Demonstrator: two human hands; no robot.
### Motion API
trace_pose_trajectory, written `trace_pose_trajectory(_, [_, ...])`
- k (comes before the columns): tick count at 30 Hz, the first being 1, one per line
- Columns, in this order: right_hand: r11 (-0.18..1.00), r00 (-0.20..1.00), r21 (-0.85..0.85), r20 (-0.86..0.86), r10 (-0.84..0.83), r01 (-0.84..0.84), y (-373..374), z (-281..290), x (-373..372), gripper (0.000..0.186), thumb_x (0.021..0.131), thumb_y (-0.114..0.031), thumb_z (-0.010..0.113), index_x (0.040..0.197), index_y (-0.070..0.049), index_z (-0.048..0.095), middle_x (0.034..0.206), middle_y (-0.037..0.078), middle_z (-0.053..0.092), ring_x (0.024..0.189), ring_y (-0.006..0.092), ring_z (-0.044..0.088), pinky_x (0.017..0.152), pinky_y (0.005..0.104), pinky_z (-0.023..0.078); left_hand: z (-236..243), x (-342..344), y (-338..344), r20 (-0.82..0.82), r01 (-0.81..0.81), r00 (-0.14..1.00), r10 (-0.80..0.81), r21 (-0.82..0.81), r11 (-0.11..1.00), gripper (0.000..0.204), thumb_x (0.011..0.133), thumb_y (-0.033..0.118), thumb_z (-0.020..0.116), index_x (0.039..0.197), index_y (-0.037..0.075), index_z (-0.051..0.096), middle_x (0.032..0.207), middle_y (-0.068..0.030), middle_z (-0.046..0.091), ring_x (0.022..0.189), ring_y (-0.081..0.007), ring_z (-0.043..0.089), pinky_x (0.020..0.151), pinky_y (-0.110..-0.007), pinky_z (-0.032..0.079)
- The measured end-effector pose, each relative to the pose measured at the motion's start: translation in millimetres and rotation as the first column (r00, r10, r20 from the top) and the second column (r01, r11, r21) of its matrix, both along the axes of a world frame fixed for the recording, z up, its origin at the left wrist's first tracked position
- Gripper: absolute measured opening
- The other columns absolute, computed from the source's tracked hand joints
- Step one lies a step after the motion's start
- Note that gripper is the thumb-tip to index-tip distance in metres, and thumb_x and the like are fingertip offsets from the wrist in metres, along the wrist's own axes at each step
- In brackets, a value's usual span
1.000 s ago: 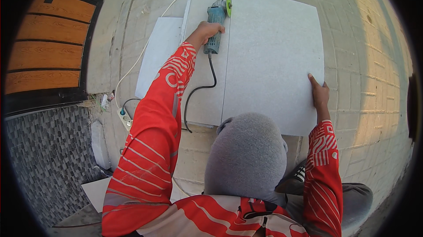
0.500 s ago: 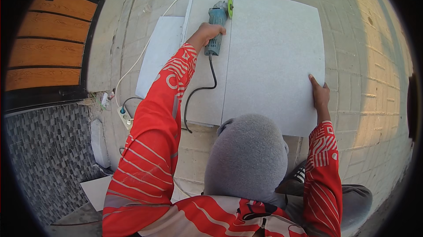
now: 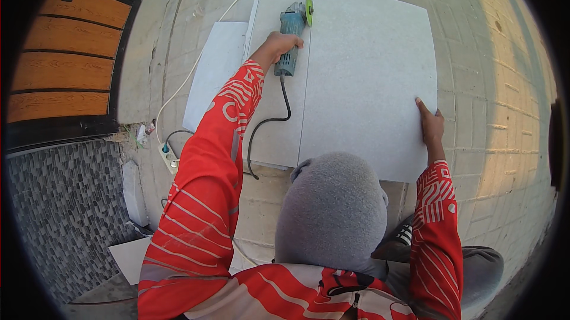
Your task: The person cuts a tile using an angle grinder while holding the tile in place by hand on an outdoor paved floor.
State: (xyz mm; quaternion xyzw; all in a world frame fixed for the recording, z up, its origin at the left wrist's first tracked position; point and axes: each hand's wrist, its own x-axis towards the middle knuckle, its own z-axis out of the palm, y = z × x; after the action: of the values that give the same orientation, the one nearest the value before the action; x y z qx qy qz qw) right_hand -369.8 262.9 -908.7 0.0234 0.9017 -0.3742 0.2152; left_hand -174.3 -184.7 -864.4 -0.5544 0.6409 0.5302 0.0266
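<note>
Teal grinder [image 3: 291, 23] within left grip [image 3: 279, 43]

This looks like an outdoor yard, with brick paving [image 3: 472, 159], a patch of sunlight [image 3: 515, 124], a black-framed wood-look panel [image 3: 68, 64] and grey mosaic tiling [image 3: 65, 213].

Teal on the grinder [image 3: 291, 24]; lime green on its disc [image 3: 309, 10]; black on its cable [image 3: 288, 106]. Pale grey across the large slab [image 3: 368, 76]. Red on the sleeves [image 3: 205, 168], pale stripes and geometric motifs. Orange wood grain with black bands on the panel [image 3: 65, 68].
</note>
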Motion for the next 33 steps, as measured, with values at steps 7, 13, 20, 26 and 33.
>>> trace_pose_trajectory(7, [1.000, 1.000, 0.016, -0.006, 0.002, -0.002, 0, 3, 0, 0.092, 0.072, -0.066, 0.081, 0.131, 0.003, 0.066, 0.123, 0.022, 0.071, 0.115, 0.0347, 0.068, 0.101, 0.0432, 0.050, 1, 1, 5, 0.008, -0.011, 1.000, 0.011, 0.001, 1.000, 0.040, 0.071, 0.015, 0.080, 0.103, -0.004, 0.064, 0.088, -0.0113, 0.065, 0.069, -0.0258, 0.066, 0.059, -0.046, 0.056])
trace_pose_trajectory(13, [0.999, 1.000, 0.035, -0.013, -0.005, 0.005, 0, 2, 0, 0.091, 0.073, -0.066, 0.081, 0.131, 0.003, 0.066, 0.123, 0.022, 0.071, 0.115, 0.0346, 0.068, 0.101, 0.0429, 0.050, 6, 6, 11, 0.002, -0.004, 1.000, 0.004, 0.013, 1.000, 0.040, 0.072, 0.015, 0.079, 0.103, -0.005, 0.064, 0.089, -0.0115, 0.065, 0.070, -0.0253, 0.066, 0.059, -0.046, 0.056])
trace_pose_trajectory(20, [1.000, 1.000, 0.013, -0.007, -0.012, 0.012, 0, -1, 0, 0.090, 0.073, -0.064, 0.081, 0.131, 0.004, 0.066, 0.124, 0.022, 0.071, 0.115, 0.0343, 0.068, 0.101, 0.0427, 0.050, 10, 12, 17, 0.009, -0.010, 1.000, 0.010, 0.029, 1.000, 0.041, 0.072, 0.015, 0.079, 0.104, -0.006, 0.064, 0.089, -0.0118, 0.065, 0.069, -0.0249, 0.066, 0.059, -0.045, 0.056])
trace_pose_trajectory(26, [1.000, 1.000, 0.020, 0.000, -0.019, 0.019, 1, -1, -2, 0.091, 0.073, -0.064, 0.082, 0.130, 0.005, 0.066, 0.122, 0.022, 0.071, 0.114, 0.0338, 0.068, 0.100, 0.0426, 0.050, 12, 17, 23, -0.020, -0.015, 1.000, 0.015, 0.025, 1.000, 0.043, 0.072, 0.016, 0.080, 0.105, -0.006, 0.064, 0.089, -0.0122, 0.065, 0.070, -0.0252, 0.067, 0.060, -0.045, 0.056])
trace_pose_trajectory(33, [1.000, 1.000, 0.008, 0.003, -0.012, 0.012, 0, 1, -1, 0.091, 0.073, -0.064, 0.082, 0.129, 0.005, 0.066, 0.122, 0.022, 0.072, 0.114, 0.0338, 0.068, 0.100, 0.0423, 0.050, 16, 19, 26, 0.016, -0.022, 1.000, 0.021, 0.013, 1.000, 0.045, 0.071, 0.017, 0.080, 0.106, -0.006, 0.064, 0.090, -0.0127, 0.065, 0.071, -0.0257, 0.067, 0.061, -0.045, 0.057])
